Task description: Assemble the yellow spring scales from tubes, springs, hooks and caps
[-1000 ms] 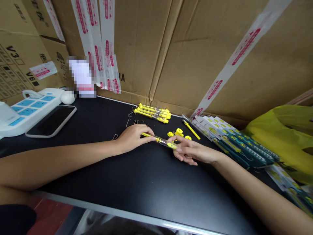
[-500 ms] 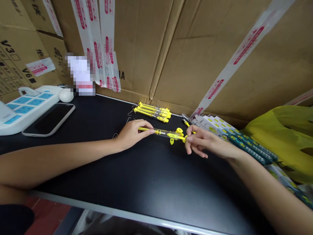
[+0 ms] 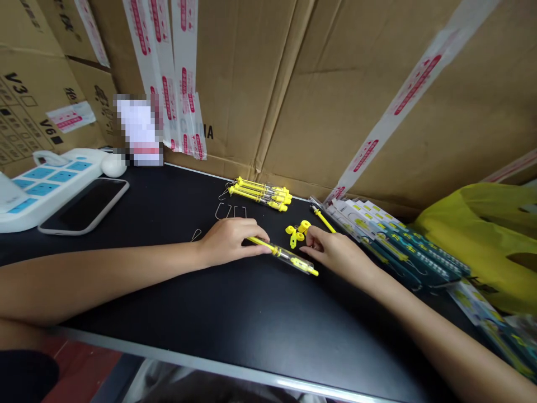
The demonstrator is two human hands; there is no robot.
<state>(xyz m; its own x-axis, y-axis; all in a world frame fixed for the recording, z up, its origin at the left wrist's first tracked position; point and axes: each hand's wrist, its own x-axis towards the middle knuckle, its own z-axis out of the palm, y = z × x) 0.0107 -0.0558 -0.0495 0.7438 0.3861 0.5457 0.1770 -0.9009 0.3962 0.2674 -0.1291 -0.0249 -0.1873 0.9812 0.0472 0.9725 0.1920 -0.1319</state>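
My left hand (image 3: pixel 234 239) is closed on the near end of a slim yellow tool with a clear tube (image 3: pixel 289 256), which slants down to the right over the black table. My right hand (image 3: pixel 329 246) is beside a small group of yellow plastic parts (image 3: pixel 293 238), its fingers curled in; whether something is between its fingertips is hidden. Behind the hands lies a bundle of similar yellow tools (image 3: pixel 260 193) with wire hooks. Bent metal wires (image 3: pixel 223 210) rest just behind my left hand. A thin yellow rod (image 3: pixel 323 218) lies behind my right hand.
A phone (image 3: pixel 86 206) and a white power strip (image 3: pixel 54 182) are at the left. Printed packages (image 3: pixel 390 240) are stacked at the right, beside a yellow bag (image 3: pixel 474 235). Cardboard boxes (image 3: pixel 235 73) stand along the back edge of the black table (image 3: pixel 235 319).
The far end of the held tool has swung toward me, away from my right hand. My right hand has moved slightly left to the small yellow parts, its fingers more curled.
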